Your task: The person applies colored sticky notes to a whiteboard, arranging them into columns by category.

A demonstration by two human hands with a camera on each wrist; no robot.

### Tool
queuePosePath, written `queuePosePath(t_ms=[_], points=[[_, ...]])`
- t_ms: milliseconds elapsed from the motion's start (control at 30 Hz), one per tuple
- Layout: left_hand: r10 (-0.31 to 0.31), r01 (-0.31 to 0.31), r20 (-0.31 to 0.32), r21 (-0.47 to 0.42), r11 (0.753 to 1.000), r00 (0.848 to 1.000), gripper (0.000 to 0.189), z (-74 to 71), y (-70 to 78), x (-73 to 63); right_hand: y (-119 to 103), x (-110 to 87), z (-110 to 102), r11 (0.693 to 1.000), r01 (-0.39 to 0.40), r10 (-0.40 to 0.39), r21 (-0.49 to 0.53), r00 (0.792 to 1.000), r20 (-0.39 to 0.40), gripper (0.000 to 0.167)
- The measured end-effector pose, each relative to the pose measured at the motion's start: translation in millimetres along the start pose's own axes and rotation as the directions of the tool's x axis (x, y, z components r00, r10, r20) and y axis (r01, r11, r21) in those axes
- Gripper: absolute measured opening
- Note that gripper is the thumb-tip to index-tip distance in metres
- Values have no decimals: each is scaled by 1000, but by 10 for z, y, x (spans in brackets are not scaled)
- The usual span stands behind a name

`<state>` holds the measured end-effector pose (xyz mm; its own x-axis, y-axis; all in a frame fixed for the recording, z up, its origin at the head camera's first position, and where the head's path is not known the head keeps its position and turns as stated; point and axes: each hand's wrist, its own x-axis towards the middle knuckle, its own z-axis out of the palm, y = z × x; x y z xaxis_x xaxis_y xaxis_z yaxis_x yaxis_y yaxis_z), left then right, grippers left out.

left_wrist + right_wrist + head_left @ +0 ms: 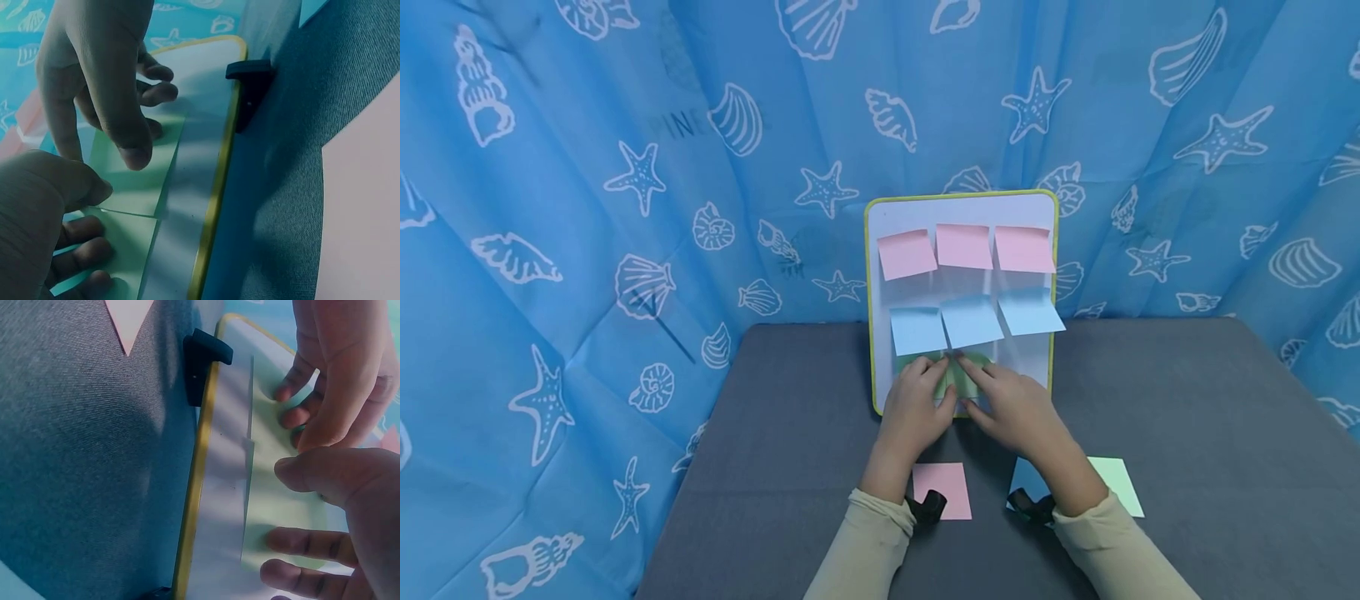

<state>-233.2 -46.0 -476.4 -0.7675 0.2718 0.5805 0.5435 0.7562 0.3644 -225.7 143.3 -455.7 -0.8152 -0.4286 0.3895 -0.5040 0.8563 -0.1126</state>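
An upright whiteboard (891, 292) with a yellow rim bears pink, blue and green sticky notes in rows. Low on it, a left green note (131, 240) and a right green note (134, 187) lie side by side, their edges meeting. My left hand (917, 404) rests spread fingers on the left green note. On the right green note, my right hand (1018, 412) presses its fingertips, with the thumb (297, 474) extended near the seam. Both index fingertips come close together beneath the middle blue note (972, 321). The hands partly cover the green notes.
On the grey table (760, 500) lie a pink note pad (951, 487), a blue pad (1026, 477) partly under the right wrist, and a green pad (1116, 483). Black feet (203, 353) support the board. A blue shell-patterned curtain (587, 250) hangs behind.
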Motion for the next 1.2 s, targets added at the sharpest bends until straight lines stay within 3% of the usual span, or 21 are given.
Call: queuePosePath(t_ms=[567, 1200], points=[[-9, 9, -11, 1, 1000, 1000, 39, 22, -30, -3, 50, -67, 8, 999, -53, 53, -7, 998, 17, 75], [-17, 17, -6, -8, 1000, 1000, 38, 5, -12, 6, 316, -232, -138, 994, -107, 109, -38, 993, 47, 75]])
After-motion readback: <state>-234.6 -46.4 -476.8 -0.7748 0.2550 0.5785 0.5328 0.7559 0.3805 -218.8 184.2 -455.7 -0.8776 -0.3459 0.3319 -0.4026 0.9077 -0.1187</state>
